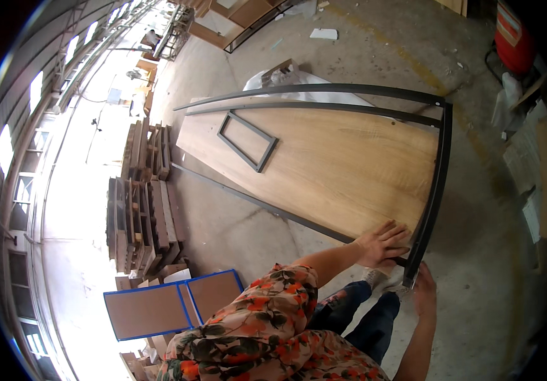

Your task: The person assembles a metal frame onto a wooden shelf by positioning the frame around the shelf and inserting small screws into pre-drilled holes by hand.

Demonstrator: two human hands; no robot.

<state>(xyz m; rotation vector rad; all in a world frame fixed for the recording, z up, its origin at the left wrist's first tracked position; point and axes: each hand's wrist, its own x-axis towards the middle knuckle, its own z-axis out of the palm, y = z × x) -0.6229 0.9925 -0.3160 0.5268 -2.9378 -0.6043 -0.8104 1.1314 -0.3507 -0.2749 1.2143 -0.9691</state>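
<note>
A long wood-grain board (pixel 324 159) lies in front of me, with a dark metal frame (pixel 439 171) of square bars along its edges. My left hand (pixel 380 246) rests palm down on the board's near right corner, fingers spread, beside the frame's bar. My right hand (pixel 424 293) is at the near end of the frame's right-hand bar, its fingers closed against the outer side of the corner; part of that grip is hidden. A small dark rectangular frame (pixel 248 141) lies loose on the board's far left part.
Stacked wooden pallets (pixel 140 216) stand to the left. Nearer are brown panels with blue edging (pixel 149 310). Beyond the board lies white wrapping (pixel 311 79). At far right are a red cylinder-shaped object (pixel 515 47) and cardboard scraps (pixel 545 171). My feet stand close to the board's corner.
</note>
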